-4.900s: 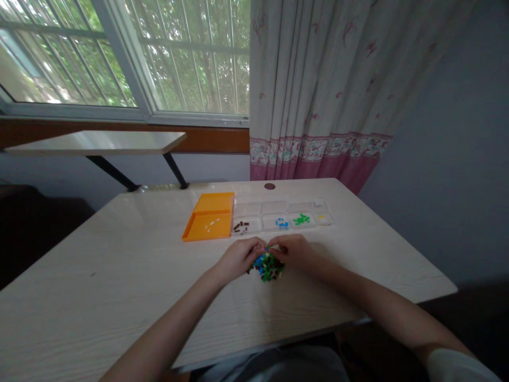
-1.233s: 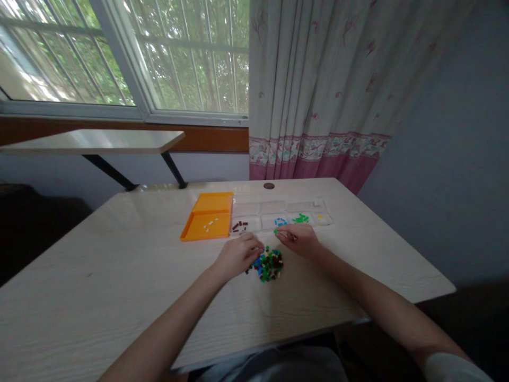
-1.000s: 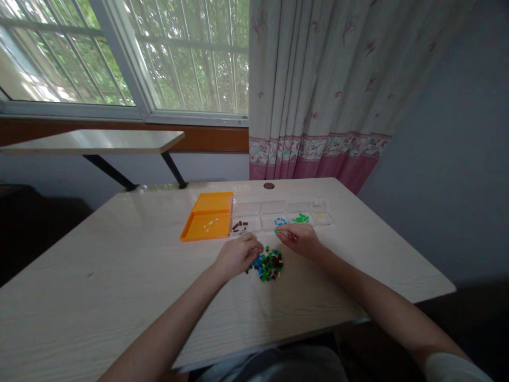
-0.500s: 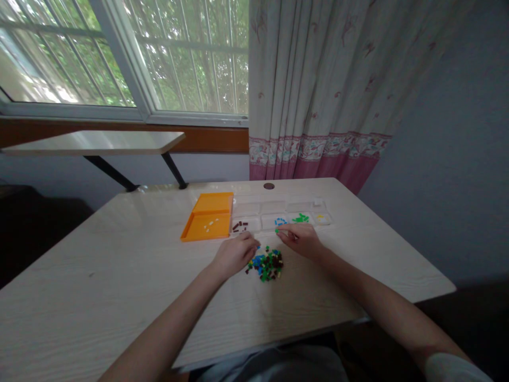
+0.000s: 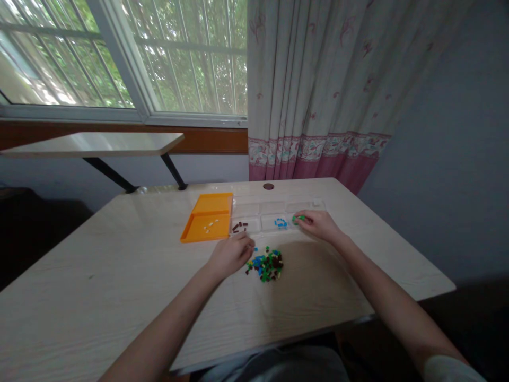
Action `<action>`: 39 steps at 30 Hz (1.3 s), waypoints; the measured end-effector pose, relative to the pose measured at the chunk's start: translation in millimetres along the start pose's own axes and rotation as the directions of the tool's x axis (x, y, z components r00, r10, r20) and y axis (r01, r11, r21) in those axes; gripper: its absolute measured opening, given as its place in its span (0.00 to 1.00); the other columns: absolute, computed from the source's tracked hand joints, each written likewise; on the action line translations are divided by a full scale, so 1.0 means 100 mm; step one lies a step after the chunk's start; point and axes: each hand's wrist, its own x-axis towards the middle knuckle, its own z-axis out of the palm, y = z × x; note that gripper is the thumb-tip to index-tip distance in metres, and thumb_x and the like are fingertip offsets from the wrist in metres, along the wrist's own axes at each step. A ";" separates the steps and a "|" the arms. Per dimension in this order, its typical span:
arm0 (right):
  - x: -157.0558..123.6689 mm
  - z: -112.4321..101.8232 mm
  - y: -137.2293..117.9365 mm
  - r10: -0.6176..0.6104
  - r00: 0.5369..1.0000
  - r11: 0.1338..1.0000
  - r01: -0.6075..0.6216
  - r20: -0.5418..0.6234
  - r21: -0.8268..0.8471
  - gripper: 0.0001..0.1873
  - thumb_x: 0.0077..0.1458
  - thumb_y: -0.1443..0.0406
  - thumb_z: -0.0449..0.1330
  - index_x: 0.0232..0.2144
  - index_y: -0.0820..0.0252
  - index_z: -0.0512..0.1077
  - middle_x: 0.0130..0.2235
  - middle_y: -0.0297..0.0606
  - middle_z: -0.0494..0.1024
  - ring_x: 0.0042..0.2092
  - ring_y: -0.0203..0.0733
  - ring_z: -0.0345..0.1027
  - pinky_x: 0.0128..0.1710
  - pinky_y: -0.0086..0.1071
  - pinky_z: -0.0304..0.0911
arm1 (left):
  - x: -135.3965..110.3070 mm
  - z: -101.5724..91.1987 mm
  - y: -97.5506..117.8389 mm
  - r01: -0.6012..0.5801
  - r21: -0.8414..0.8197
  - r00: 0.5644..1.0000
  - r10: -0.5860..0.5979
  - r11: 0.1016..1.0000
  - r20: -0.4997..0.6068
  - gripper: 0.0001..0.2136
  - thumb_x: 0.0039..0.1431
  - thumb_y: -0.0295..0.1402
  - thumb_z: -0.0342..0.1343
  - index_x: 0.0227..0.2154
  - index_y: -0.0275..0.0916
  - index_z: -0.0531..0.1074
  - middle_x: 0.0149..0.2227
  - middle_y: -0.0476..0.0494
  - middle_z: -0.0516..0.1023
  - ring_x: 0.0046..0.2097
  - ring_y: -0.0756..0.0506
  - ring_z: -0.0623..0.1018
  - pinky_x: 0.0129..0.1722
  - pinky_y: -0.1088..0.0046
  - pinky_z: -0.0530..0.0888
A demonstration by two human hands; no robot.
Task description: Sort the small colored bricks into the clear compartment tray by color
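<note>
A pile of small toy bricks in green, brown, blue, yellow and cream lies on the table. At its left edge rests my left hand, fingers curled together; whatever they may hold is hidden. A loose blue brick lies just off its fingertips. My right hand is over the clear compartment box, thumb and fingers pinched at a green brick in the compartment of green pieces, partly covering them. Blue bricks lie in the compartment to the left, and brown bricks in the one beyond.
An open orange case with several white pieces stands left of the clear box. A raised shelf on black legs is at the back left. A round cable hole is near the table's far edge.
My right hand has moved right and away from me, from beside the blue compartment to the green one, carrying a green brick. My left hand has shifted slightly left, off the blue brick.
</note>
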 end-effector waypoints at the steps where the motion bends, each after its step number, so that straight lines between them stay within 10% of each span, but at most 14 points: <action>1: 0.00 -0.04 0.10 0.053 0.999 0.998 -0.053 0.010 -0.014 0.13 0.53 0.59 0.53 0.35 0.57 0.74 0.21 0.32 0.71 0.23 0.33 0.63 0.24 0.24 0.52 | 0.00 0.00 -0.01 -0.004 0.001 1.000 0.004 1.000 0.002 0.10 0.58 0.34 0.44 0.34 0.41 0.70 0.36 0.46 0.71 0.38 0.48 0.72 0.34 0.75 0.68; 21: -0.01 -0.08 0.54 0.259 0.961 0.959 -0.243 0.101 -0.143 0.13 0.53 0.61 0.53 0.37 0.56 0.74 0.25 0.35 0.76 0.26 0.36 0.66 0.25 0.26 0.52 | -0.01 -0.02 0.01 -0.026 0.067 1.000 0.026 0.997 0.008 0.12 0.59 0.34 0.41 0.35 0.40 0.70 0.35 0.45 0.70 0.37 0.48 0.72 0.31 0.76 0.68; 39: -0.12 0.40 -0.67 -0.195 0.981 0.975 0.192 0.017 0.112 0.09 0.54 0.64 0.54 0.34 0.56 0.74 0.32 0.34 0.79 0.30 0.33 0.71 0.30 0.24 0.59 | 0.02 0.02 0.07 -0.062 -0.062 0.989 0.053 0.996 -0.137 0.12 0.60 0.36 0.44 0.37 0.40 0.71 0.36 0.45 0.72 0.37 0.49 0.73 0.34 0.76 0.69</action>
